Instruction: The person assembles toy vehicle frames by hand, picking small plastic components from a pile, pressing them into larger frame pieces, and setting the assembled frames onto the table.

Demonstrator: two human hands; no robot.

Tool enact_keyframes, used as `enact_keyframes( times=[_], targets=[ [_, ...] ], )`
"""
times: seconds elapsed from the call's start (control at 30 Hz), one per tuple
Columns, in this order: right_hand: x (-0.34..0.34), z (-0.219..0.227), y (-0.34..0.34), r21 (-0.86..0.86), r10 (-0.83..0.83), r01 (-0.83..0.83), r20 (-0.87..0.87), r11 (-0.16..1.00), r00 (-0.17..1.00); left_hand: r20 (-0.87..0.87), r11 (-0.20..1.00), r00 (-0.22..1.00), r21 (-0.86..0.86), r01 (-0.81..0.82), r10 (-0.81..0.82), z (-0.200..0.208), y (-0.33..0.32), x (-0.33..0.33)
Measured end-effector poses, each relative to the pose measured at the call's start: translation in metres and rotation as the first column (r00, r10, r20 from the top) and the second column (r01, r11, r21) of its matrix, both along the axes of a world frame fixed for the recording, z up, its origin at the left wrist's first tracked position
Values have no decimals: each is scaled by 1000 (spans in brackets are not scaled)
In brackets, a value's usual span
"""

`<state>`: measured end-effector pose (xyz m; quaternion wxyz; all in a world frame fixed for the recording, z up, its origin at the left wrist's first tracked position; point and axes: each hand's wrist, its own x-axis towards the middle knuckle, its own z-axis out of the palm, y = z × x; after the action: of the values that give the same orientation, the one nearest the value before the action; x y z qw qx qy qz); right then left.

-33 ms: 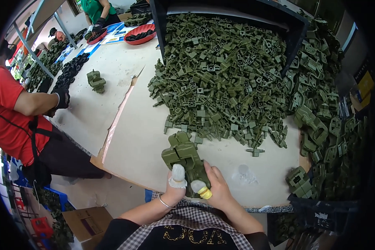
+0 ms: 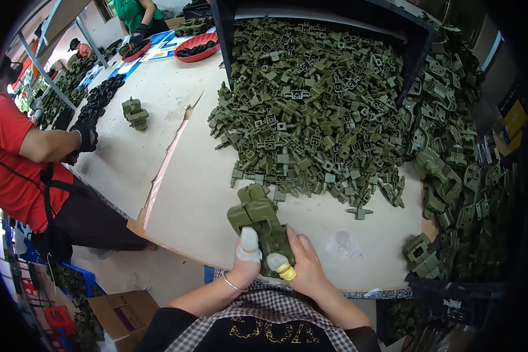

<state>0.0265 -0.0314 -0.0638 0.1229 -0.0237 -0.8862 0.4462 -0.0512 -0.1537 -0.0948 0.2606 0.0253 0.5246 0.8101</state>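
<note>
Both my hands grip an olive-green moulded plastic toy vehicle body (image 2: 258, 208) just above the near edge of the table. My left hand (image 2: 245, 265) holds its left side, and the thumb, wrapped in a white cover, presses on its upper face. Around the lower right side are the fingers of my right hand (image 2: 307, 265); that thumb has a whitish tip and yellow tape, and it also presses on the body. Beyond the held piece lies a big heap of small green plastic parts (image 2: 311, 111). One loose small part (image 2: 359, 213) rests at the heap's near edge.
A black open-fronted frame (image 2: 413, 64) stands over the heap. Larger green vehicle shells (image 2: 443, 176) pile up on the right. At left, a person in a red shirt (image 2: 9, 152) works near a green piece (image 2: 136, 114). Red trays (image 2: 197, 49) hold black parts.
The vehicle body is tilted slightly differently, and the dark recess in its upper face shows less. Both thumbs have shifted a little; my grip stays on it.
</note>
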Motion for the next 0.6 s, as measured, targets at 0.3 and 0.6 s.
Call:
enact_keyframes(
  times=[0.3, 0.6],
  targets=[
    [-1, 2, -4, -13, -14, 16, 114, 1000, 993, 96, 999, 995, 21, -37, 34, 12, 0, -7],
    [2, 1, -21, 65, -70, 67, 51, 996, 996, -27, 996, 996, 5, -88, 88, 5, -4, -3]
  ],
)
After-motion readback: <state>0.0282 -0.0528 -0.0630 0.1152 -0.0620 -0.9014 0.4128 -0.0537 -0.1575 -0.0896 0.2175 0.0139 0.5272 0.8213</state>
